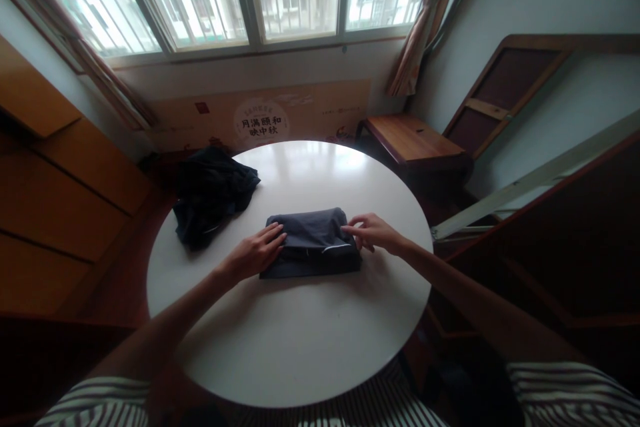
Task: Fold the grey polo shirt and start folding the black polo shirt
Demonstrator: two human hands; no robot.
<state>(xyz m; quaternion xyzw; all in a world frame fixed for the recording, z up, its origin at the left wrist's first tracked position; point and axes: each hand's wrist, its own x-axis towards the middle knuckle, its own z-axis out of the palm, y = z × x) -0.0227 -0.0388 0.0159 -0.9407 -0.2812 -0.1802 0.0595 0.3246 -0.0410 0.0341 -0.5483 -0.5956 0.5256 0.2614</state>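
A folded dark grey garment [313,240] lies in the middle of the round white table [300,340]. My left hand [257,252] rests flat on its left end, fingers stretched out and together. My right hand [373,232] touches its right end with the fingertips, fingers slightly bent; whether they pinch the cloth I cannot make out. A crumpled black garment [213,195] lies at the table's far left edge, partly hanging over it.
A low wooden table [410,140] stands beyond the round table at the right. A printed cardboard panel [263,121] leans under the window. Wooden cabinets [60,193] line the left side; a wooden frame [505,90] leans against the right wall.
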